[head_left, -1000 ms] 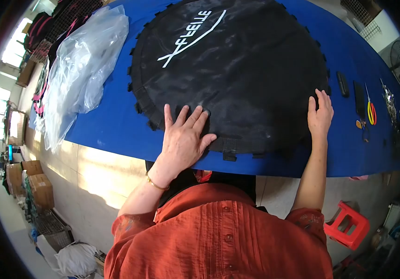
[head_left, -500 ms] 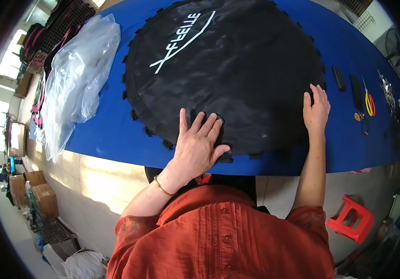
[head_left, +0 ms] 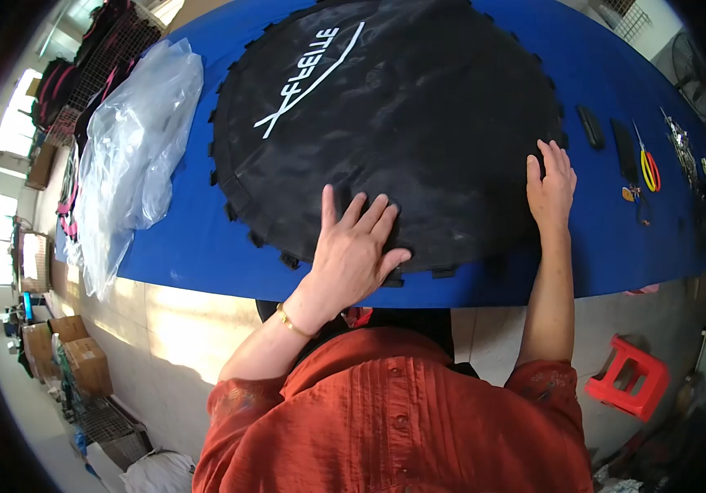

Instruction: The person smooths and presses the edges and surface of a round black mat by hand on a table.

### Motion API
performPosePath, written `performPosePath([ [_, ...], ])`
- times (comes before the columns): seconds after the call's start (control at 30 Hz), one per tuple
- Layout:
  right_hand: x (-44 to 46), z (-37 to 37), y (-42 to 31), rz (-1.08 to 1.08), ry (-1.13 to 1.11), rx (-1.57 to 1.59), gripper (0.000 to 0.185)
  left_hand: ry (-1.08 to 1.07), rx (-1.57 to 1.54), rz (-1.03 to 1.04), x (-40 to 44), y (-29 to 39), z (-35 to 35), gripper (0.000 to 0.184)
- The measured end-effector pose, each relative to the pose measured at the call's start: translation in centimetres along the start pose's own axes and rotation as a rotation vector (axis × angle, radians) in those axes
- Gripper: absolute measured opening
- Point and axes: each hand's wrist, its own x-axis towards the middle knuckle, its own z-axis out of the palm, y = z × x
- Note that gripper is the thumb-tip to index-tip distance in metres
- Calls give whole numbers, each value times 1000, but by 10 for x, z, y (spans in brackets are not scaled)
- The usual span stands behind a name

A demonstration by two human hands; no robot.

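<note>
A large round black mat (head_left: 435,123) of woven fabric, with short tabs around its rim and a white printed logo, lies flat on the blue table. It resembles a trampoline mat. My left hand (head_left: 353,246) rests palm down on the near edge, fingers spread, thumb pointing right. At the right edge, my right hand (head_left: 551,189) lies on the mat with its fingers stretched forward and the thumb slightly apart. Neither hand grips anything.
Clear plastic sheeting (head_left: 143,123) hangs over the left side of the blue table (head_left: 188,255). To the right lie a small black object (head_left: 590,126), scissors with red and yellow handles (head_left: 650,170) and several metal pieces (head_left: 681,148). A red stool (head_left: 628,378) stands on the floor.
The view has turned slightly, so the mat and tools appear a little further left. Both hands stay spread on the mat with little movement.
</note>
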Motion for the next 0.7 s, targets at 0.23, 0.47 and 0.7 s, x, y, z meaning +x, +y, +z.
performPosePath([
  [0.23, 0, 1, -2, -29, 15, -22, 43, 1, -25, -21, -4, 3, 1, 71],
  [0.47, -1, 0, -2, -9, 3, 16, 45, 20, 7, 64, 38, 12, 25, 71],
  [0.7, 0, 3, -1, -8, 9, -40, 44, -45, -49, 167, 36, 40, 25, 72],
])
